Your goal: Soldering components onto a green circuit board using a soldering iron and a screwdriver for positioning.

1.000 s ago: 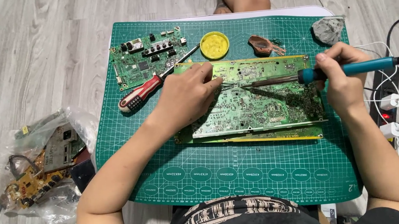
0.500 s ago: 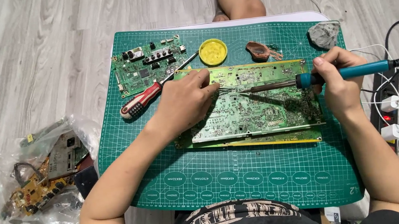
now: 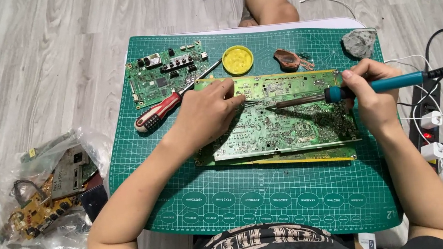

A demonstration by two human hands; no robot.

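Head view
Board: a large green circuit board (image 3: 283,113) lies solder side up at the middle of the green cutting mat (image 3: 256,206), with a yellowish board edge showing under its near side.
Right hand: the right hand (image 3: 371,99) has its grip closed around the blue-handled soldering iron (image 3: 355,89), the tip lying over the board's centre.
Left hand: the left hand (image 3: 206,115) rests on the board's left part, fingers pinched narrow on a thin tool near the iron tip.
Around: a red-handled screwdriver (image 3: 164,108), a smaller circuit board (image 3: 165,74) and a round yellow tin (image 3: 238,59) lie at the far left.
Change: hands and iron sit much as half a second ago; the view has shifted slightly.
Unclear: what the left fingers pinch is too thin to make out.
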